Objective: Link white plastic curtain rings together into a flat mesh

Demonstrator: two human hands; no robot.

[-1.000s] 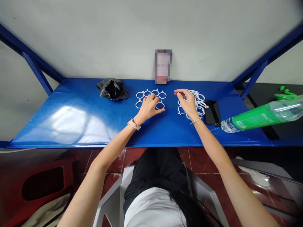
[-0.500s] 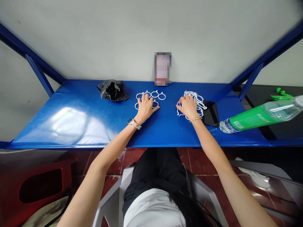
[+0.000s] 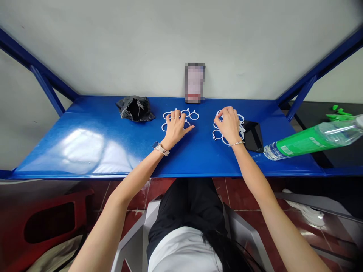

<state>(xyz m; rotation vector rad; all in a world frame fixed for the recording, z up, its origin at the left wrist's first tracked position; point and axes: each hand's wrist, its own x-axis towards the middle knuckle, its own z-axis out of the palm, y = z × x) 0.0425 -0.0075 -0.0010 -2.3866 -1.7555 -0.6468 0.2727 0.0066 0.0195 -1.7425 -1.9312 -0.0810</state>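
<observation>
White plastic curtain rings, each with a small eyelet, lie on the blue table [image 3: 113,151] in two groups. My left hand [image 3: 175,128] rests over the left group with its fingers spread and its thumb stretched out, hiding some rings. A curtain ring [image 3: 194,115] from that group shows just past my fingers. My right hand [image 3: 229,122] is above the heaped rings [image 3: 217,134] on the right. Its thumb and fingertips pinch together at the far left side of the heap, on a white curtain ring [image 3: 218,113] that the fingers partly cover.
A crumpled black plastic bag [image 3: 136,108] stands open at the back left. A phone [image 3: 194,83] with a blurred screen leans on the wall. Right of the heap are a dark flat device [image 3: 253,136] and a green-labelled bottle [image 3: 309,140]. Green pieces [image 3: 338,112] lie farther right.
My right hand has risen a little, its fingers drawn into a pinch, and rings in the heap have shifted. My left hand stays nearly in place.
</observation>
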